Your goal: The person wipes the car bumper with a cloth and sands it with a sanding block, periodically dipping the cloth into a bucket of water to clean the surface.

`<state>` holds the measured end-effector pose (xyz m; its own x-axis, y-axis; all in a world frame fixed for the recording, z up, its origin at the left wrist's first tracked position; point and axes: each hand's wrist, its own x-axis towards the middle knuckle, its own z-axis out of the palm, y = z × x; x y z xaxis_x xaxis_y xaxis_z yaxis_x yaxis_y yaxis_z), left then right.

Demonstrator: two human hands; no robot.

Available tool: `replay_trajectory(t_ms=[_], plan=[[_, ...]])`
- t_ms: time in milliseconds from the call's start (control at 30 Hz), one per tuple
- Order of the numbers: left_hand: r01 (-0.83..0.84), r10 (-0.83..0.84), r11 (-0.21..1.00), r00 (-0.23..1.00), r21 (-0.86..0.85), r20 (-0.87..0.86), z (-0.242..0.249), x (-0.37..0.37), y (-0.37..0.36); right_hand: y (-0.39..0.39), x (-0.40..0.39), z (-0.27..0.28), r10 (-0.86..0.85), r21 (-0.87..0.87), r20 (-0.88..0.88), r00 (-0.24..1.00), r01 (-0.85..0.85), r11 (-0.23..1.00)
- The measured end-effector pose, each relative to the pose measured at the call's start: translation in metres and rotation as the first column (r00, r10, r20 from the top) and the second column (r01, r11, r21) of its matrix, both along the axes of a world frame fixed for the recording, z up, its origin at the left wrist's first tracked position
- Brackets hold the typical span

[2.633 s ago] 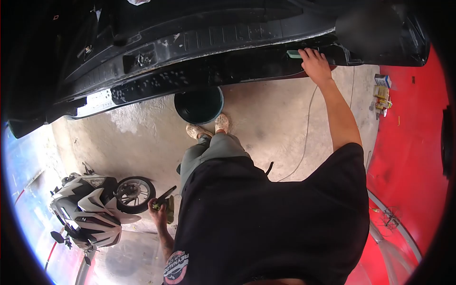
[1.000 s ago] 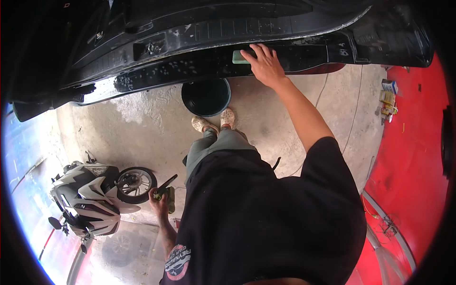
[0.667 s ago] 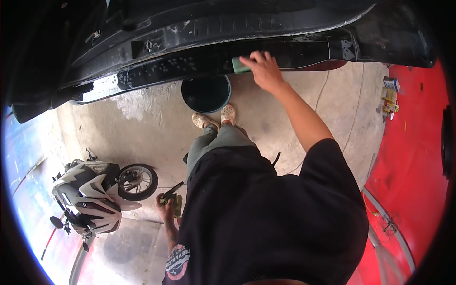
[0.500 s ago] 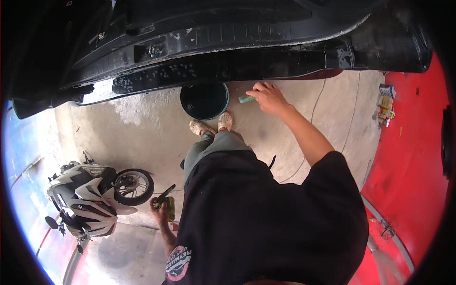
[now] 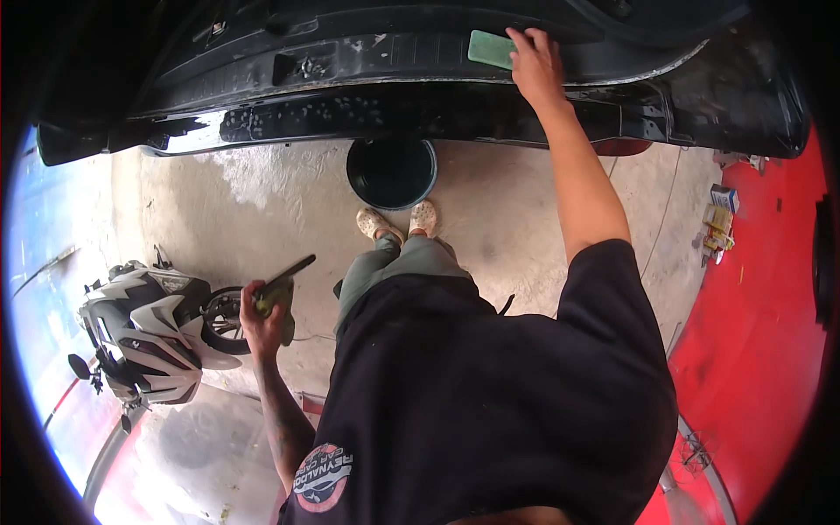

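In the head view my right hand grips the end of a flat, pale green rectangular pad. The pad lies over the black ribbed sill of an open vehicle; whether it touches is hard to tell. Off to the left, my left hand is closed around a dark-handled tool with something greenish under the fingers. Its exact kind is blurred. Below the bumper, which has water drops on it, a dark round tub stands on the floor by my feet.
A white and black motorcycle is parked at the left. Boxes and bottles stand along the red surface at the right. A thin cable runs across the concrete floor.
My right hand has moved up and forward with the green pad, from above the floor to over the sill. My left hand has moved forward and slightly left with the dark-handled tool.
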<state>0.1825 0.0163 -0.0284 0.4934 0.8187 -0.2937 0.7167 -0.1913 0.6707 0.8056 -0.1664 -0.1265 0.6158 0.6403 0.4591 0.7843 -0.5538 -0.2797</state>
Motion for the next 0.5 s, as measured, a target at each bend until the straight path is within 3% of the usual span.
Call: replay_trajectory(t_ms=[67, 100, 133, 167, 233, 300, 400, 500], plan=[[0.01, -0.009, 0.999, 1.0, -0.041, 0.019, 0.008, 0.022, 0.0, 0.002, -0.028, 0.019, -0.095, 0.072, 0.176, 0.98, 0.083, 0.994], [0.013, -0.007, 0.995, 0.998, -0.102, 0.059, 0.012, 0.034, -0.002, 0.004, -0.058, 0.032, -0.056, 0.157, 0.035, 0.998, 0.05, 0.986], [0.026, -0.008, 0.979, 0.996, -0.204, 0.088, 0.019, 0.05, -0.005, 0.005, -0.086, 0.036, 0.152, 0.256, -0.232, 0.961, -0.09, 0.963], [0.043, -0.007, 0.953, 0.993, -0.3, 0.12, 0.026, 0.07, -0.008, 0.007, -0.131, 0.057, 0.23, 0.261, -0.61, 0.758, -0.082, 0.962], [0.149, -0.074, 0.902, 0.978, -0.404, 0.195, 0.024, 0.101, -0.013, 0.004, -0.203, 0.052, 0.587, 0.445, -0.662, 0.467, -0.385, 0.809], [0.304, -0.214, 0.846, 0.946, -0.438, 0.243, 0.018, 0.131, -0.017, -0.004, -0.264, 0.053, 0.616, 0.475, -0.76, 0.207, -0.47, 0.744], [0.476, -0.371, 0.734, 0.878, -0.485, 0.301, 0.023, 0.176, -0.026, -0.018, -0.29, 0.058, 0.567, 0.55, -0.824, -0.02, -0.271, 0.79], [0.587, -0.439, 0.64, 0.809, -0.495, 0.392, 0.008, 0.206, -0.034, -0.044, -0.28, 0.058, 0.401, 0.406, -0.914, -0.061, -0.109, 0.907]])
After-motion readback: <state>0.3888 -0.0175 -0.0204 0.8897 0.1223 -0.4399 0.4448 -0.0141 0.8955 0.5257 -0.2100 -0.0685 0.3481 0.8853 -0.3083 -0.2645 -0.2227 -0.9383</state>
